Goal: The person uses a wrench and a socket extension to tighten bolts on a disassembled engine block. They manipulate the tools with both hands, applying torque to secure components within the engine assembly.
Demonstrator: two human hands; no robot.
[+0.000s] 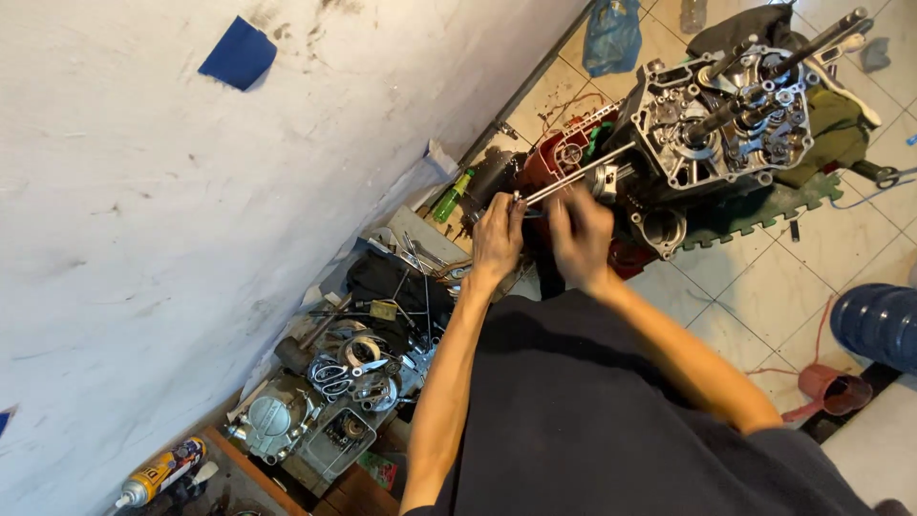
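Observation:
An open motorcycle engine case with exposed gears and shafts lies on the tiled floor at the upper right. Long metal studs run out of it toward me. My left hand is closed around the near ends of the studs. My right hand is blurred beside it, close to the studs and the piston area; what it holds I cannot tell. My dark-shirted torso fills the lower middle.
A white wall runs along the left. At its foot lie loose engine covers, wrenches, a spray can and a green bottle. A blue water jug and a red funnel stand at right.

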